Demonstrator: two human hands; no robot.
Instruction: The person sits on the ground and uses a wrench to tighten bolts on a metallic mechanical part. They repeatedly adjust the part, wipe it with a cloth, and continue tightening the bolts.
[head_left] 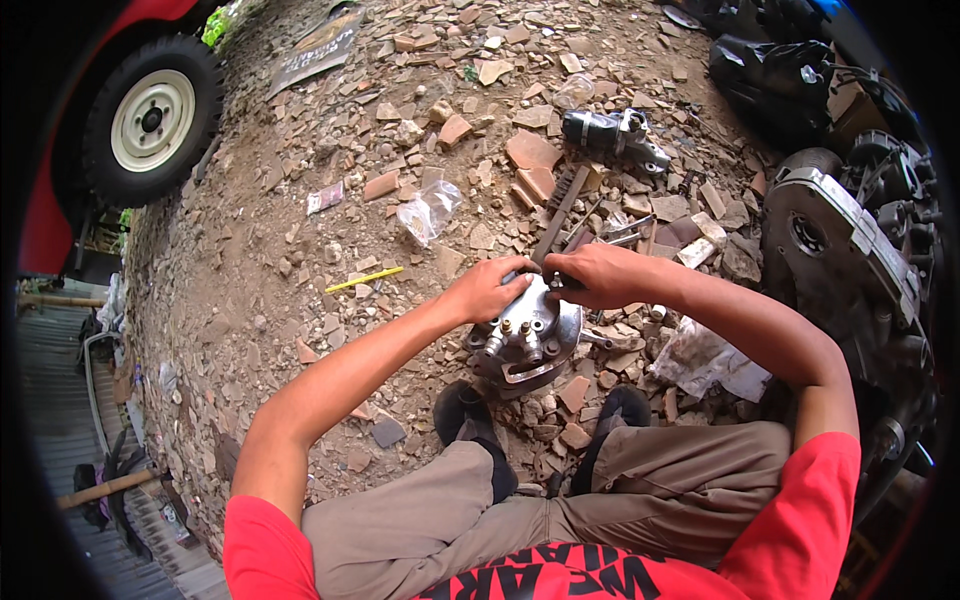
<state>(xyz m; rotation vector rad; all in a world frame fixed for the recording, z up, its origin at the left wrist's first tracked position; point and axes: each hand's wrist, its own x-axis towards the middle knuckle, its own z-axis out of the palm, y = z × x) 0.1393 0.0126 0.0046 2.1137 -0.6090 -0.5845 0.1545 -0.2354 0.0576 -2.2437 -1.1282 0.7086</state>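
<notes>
"Metal housing (535, 350), then: where do we have it?"

"On the rubble (250, 350), just beyond our dark shoes (460, 408) and brown trousers (400, 510), with both hands at its far side. Two brass-coloured fittings (516, 328) stand up from its top, and a slot shows in its near side."

"How are we gripping it?"

"Our left hand (488, 290) is at the far left edge, thumb on top and fingers bent. Our right hand (595, 277) is at the far right, its fingers curled in. We cannot tell whether either one is closed on anything; the fingertips are partly hidden."

"And around it?"

"Crumpled white plastic (708, 362) lies near on our right, and a yellow stick (365, 279) farther off on our left. Past our hands we see what looks like a wire brush (560, 218), with a clear plastic bag (430, 212) to its left."

"Farther still?"

"A large engine part (835, 235) on the right, a black and silver cylindrical unit (612, 135) beyond the brush, and a cream-rimmed wheel (152, 120) far left."
</notes>
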